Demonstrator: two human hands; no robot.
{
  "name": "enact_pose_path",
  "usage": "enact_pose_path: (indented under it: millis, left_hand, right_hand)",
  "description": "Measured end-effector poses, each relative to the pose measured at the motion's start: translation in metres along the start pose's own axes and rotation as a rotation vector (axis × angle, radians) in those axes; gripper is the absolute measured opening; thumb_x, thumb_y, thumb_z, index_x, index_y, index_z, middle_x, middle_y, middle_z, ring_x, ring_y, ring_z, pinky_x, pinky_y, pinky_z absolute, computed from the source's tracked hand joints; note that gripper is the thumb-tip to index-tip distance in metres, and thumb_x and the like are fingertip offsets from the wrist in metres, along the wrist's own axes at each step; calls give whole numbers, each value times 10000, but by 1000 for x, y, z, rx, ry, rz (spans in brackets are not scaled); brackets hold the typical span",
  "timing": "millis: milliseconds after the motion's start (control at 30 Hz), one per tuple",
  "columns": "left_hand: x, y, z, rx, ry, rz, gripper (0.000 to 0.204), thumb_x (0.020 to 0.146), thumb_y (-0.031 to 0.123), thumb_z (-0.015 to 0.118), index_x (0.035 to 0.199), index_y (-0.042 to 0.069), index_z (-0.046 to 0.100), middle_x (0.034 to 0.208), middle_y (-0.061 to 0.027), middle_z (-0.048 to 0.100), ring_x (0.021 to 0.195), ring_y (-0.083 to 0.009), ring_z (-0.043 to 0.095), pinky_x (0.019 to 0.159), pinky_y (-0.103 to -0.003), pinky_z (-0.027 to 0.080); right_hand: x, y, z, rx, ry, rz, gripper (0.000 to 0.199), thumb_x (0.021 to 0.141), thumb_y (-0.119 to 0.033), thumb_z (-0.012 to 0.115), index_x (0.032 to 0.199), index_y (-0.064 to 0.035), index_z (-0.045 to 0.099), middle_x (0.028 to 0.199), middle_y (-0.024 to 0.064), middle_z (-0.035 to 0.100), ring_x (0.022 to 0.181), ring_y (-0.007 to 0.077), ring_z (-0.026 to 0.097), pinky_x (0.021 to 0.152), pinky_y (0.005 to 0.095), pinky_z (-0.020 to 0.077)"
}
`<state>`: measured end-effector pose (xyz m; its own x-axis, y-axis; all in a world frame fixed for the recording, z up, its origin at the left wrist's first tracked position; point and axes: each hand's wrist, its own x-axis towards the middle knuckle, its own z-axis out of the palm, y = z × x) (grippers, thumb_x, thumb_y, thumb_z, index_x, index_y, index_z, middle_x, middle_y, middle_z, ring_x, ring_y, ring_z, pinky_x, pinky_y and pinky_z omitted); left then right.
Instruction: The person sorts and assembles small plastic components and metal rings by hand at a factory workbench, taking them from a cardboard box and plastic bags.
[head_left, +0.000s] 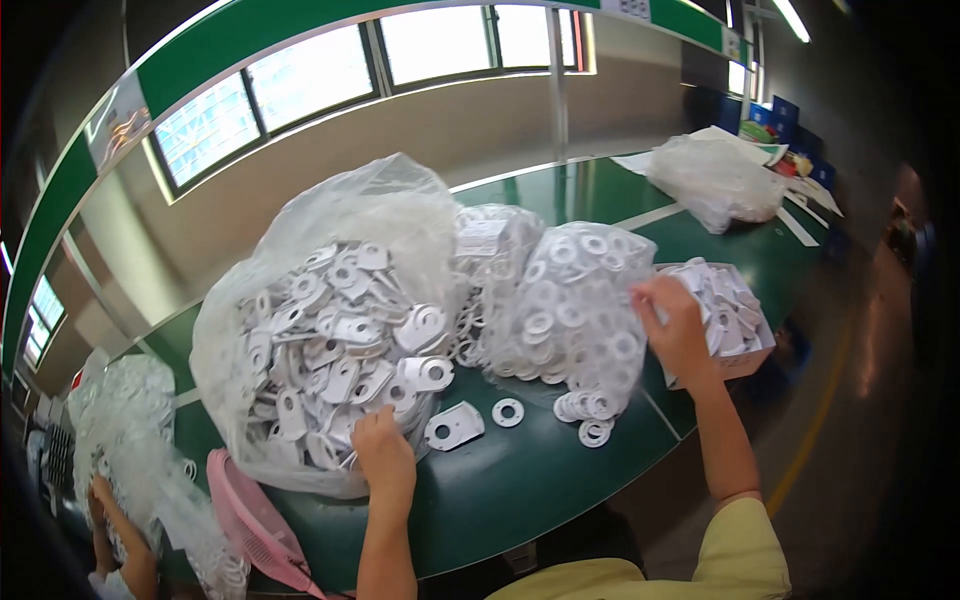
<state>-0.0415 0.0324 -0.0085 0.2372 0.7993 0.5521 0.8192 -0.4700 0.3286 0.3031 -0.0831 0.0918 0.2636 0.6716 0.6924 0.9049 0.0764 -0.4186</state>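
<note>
Fingers (367, 424) (left) — at white plates (358, 330)

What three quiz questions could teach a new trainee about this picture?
1. True or false: the pink perforated plastic basket lies left of the person's left hand.
2. Which of these is nearest the right hand? (A) the pink basket; (B) the clear plastic bag of white rings; (C) the windows.
3. What shape is the single loose white piece on the green table, just right of the flat white plate?

Key: 1 true; 2 B; 3 a ring.
</note>
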Motion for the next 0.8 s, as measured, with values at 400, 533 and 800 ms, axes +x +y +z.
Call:
enact_pose_path:
  millis: [400,533,800]
  left_hand:
    - [16,16,-9,-550,412,-179,141,901,45,468,950,-8,589,793,-90,594,728,-189,551,693,-284,434]
    - [12,1,6,-1069,355,-420,167,945,100,439,1009,19,571,855,-34,565,777,-92,516,725,-232,424]
    - [12,4,4,-1714,211,-804,221,964,203,427,1035,25,537,814,-26,526,739,-102,496,730,-247,432]
  right_hand:
    - [-12,-51,151,-29,-1064,-211,189,757,-122,625,936,-70,651,902,123,644,882,308,598,772,390,467]
    - [-1,-52,145,321,-952,-46,150,783,-70,566,909,-47,645,868,125,649,843,253,616,696,374,482]
    - [-17,-61,132,527,-1126,-252,363,702,-252,752,966,-44,615,870,77,590,790,193,581,705,297,469]
